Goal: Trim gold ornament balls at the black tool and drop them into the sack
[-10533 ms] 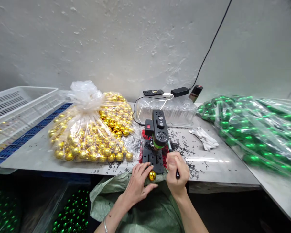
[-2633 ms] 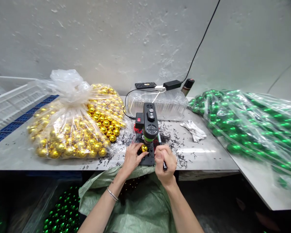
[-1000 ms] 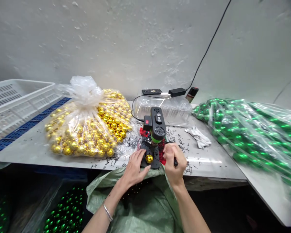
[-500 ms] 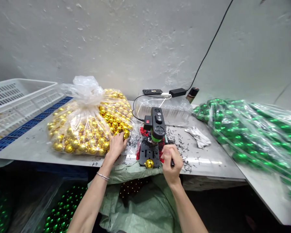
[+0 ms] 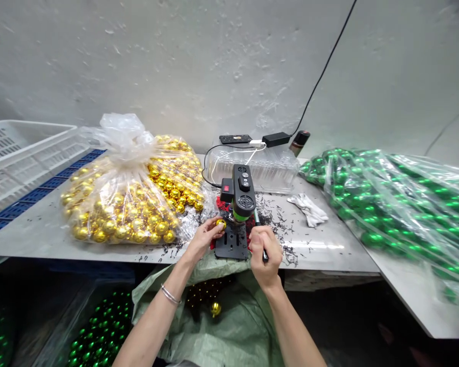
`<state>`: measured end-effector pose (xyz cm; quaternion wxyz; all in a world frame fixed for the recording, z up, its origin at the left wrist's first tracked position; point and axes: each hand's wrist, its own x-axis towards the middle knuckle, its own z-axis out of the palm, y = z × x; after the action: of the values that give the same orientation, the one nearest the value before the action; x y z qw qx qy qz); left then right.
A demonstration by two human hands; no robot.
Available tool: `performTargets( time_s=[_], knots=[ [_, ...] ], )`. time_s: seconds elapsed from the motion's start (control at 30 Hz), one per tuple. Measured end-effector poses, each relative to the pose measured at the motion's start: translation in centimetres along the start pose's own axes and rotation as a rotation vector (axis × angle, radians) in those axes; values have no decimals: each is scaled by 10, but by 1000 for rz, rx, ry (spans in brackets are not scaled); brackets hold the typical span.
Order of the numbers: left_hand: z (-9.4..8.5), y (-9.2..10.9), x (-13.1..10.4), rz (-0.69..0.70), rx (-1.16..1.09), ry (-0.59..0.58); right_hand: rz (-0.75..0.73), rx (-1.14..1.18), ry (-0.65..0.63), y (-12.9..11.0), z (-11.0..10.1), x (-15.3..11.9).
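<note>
Between the fingertips of my left hand [image 5: 205, 236] is a shiny gold ball ornament [image 5: 221, 223], held at the left side of a small black bench machine [image 5: 244, 188]. My right hand [image 5: 265, 252] is wrapped round the machine's lever handle [image 5: 265, 255]. Beneath the machine head lies its slotted black base plate [image 5: 231, 247]. Another gold ball [image 5: 215, 309] is below the table edge, over the open green woven sack [image 5: 229, 331]. The machine head hides the spot under it.
A clear bag of gold balls [image 5: 130, 204] stands left, beside a white crate [image 5: 30, 148]. Bags of green balls [image 5: 390, 204] lie right. A white glove [image 5: 309, 209], a clear plastic box [image 5: 252, 171] and a spray can [image 5: 299, 142] are behind. Black scraps litter the table.
My left hand has moved right from the bag to the machine with a gold ball. The ball on the plate's front edge has left it; one now shows over the sack.
</note>
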<state>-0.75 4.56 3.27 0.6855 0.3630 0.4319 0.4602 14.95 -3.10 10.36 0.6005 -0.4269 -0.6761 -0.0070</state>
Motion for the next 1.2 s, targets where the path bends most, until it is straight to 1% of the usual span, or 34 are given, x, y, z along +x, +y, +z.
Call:
performTargets(
  time_s=[0.1, 0.17, 0.23, 0.37, 0.47, 0.6, 0.7, 0.8, 0.87, 0.93, 1.03, 1.1, 1.2],
  knots=[
    [3, -3, 1, -8, -1, 44, 5, -7, -4, 0, 0, -1],
    [6, -5, 2, 34, 50, 85, 14, -4, -7, -1, 0, 0],
    [10, -9, 3, 103, 126, 110, 34, 4, -3, -4, 0, 2],
    [16, -20, 4, 203, 300, 103, 107, 30, 25, -13, -1, 13],
    [16, -27, 3, 261, 472, 81, 150, 48, 49, -19, -1, 22],
    [15, -32, -1, 406, 682, 58, 148, 54, 69, -22, 0, 27],
    [14, -37, -4, 515, 815, 59, 139, 40, 54, -20, -1, 25],
    [14, -44, -4, 662, 898, 52, 118, 22, 16, -17, -4, 21],
    [13, -47, -3, 725, 924, 49, 91, 12, -6, -15, -5, 17],
    [11, -48, -1, 734, 931, 44, 65, 8, -16, -12, -5, 12],
    [10, -47, 0, 703, 918, 32, 33, 13, -17, -4, -1, 0],
    [10, -45, 0, 678, 903, 26, 7, 18, -10, 3, 3, -11],
    [11, -43, -1, 637, 882, 24, -72, 2, 6, 17, 10, -26]
  ],
)
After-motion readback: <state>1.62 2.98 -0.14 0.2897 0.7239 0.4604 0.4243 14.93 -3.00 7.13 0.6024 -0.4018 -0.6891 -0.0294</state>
